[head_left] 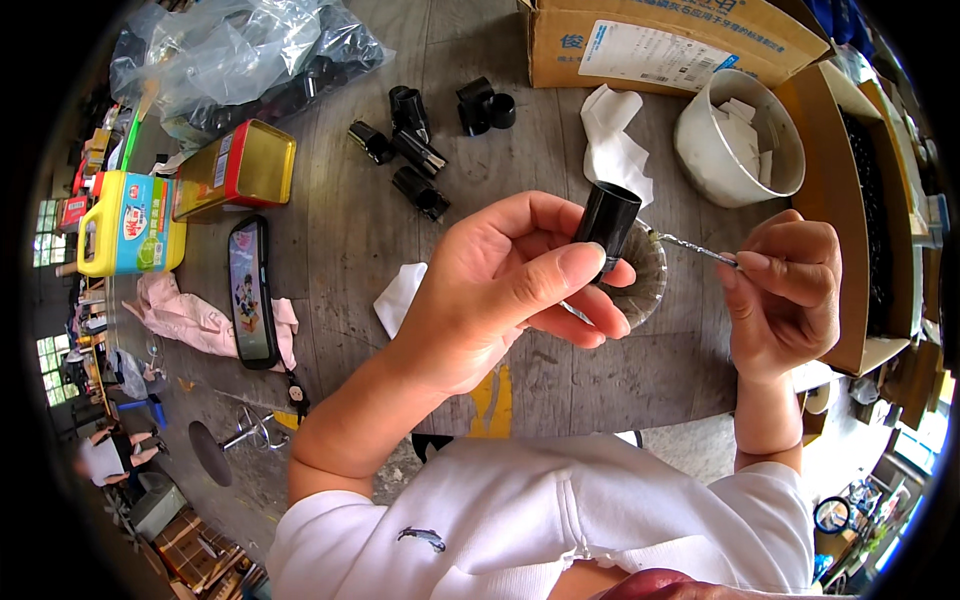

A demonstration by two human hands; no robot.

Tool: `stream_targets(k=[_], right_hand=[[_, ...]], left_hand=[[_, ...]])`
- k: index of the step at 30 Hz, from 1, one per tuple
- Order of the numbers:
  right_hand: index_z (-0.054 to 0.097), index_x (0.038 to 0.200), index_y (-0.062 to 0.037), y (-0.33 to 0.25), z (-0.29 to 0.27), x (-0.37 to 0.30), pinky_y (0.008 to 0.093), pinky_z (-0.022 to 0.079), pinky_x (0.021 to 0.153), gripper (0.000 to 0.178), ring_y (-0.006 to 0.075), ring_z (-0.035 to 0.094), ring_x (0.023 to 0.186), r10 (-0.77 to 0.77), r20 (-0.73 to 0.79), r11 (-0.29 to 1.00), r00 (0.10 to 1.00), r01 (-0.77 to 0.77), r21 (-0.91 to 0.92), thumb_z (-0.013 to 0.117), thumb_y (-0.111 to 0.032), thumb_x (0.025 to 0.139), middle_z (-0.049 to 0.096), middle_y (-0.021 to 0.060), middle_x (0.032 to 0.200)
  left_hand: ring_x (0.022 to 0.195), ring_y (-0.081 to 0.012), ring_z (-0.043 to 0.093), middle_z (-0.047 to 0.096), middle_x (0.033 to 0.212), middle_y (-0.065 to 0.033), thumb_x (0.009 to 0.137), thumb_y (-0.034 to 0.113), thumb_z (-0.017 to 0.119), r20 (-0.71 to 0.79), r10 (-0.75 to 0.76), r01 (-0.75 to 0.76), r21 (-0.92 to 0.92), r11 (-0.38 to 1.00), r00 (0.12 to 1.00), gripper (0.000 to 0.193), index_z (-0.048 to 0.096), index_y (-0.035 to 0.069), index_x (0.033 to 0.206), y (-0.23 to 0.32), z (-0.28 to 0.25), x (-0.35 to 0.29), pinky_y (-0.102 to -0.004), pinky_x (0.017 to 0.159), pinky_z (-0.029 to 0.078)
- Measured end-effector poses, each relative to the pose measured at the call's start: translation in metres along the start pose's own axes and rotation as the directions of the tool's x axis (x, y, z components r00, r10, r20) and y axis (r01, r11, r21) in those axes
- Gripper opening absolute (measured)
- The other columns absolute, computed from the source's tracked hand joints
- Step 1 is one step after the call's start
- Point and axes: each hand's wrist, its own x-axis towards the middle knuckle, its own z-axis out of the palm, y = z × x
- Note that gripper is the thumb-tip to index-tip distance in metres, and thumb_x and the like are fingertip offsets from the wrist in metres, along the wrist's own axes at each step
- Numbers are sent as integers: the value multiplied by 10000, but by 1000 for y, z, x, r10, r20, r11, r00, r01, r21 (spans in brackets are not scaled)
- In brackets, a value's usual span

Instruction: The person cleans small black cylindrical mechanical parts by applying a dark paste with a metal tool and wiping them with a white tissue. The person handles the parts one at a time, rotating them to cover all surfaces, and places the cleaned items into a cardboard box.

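My left hand [530, 280] is closed on a short black plastic tube [610, 215], gripping it between thumb and fingers with the tube tilted slightly. My right hand [785, 290] pinches a thin silvery metal rod [700, 250] between thumb and fingers. The rod points left toward the tube, and its far tip lies close to my left hand's fingers. Partly hidden behind that hand, a small round bowl [655, 290] rests on the table. Farther off lie several loose black tubes [415, 150], with two more short black pieces [485, 107] beside them.
A cardboard box [560, 50] and a white tub [715, 165] holding white pieces stand at the back right. White tissue [610, 140] lies nearby. At left are a phone [252, 290], pink cloth [185, 315], yellow jug [130, 225], tin [240, 165] and plastic bag [240, 50].
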Motion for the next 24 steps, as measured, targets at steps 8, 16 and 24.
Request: stream_targets(k=[8, 16, 24], right_hand=[[643, 839, -1, -3, 2, 2, 272, 363, 495, 282, 161, 487, 614, -56, 31, 993, 998, 59, -105, 759, 124, 614, 518, 89, 794], [641, 809, -8, -5, 5, 0, 266, 341, 459, 275, 155, 465, 561, -132, 73, 972, 989, 144, -188, 771, 116, 601, 512, 70, 792], [615, 791, -5, -8, 8, -1, 275, 338, 454, 263, 161, 453, 557, -118, 101, 968, 988, 137, -212, 773, 107, 612, 519, 75, 782]], left_hand=[[672, -200, 685, 653, 944, -189, 881, 182, 643, -14, -2, 3, 21, 1000, 1000, 300, 492, 7, 1072, -3, 3, 0, -277, 525, 580], [639, -208, 678, 652, 884, -170, 836, 84, 672, -110, 95, -79, 143, 987, 989, 251, 459, 16, 951, -4, 7, 0, -293, 501, 574], [642, -220, 678, 639, 874, -150, 845, 83, 652, -139, 123, -99, 168, 981, 983, 252, 462, -8, 984, -9, 12, -1, -290, 495, 570]])
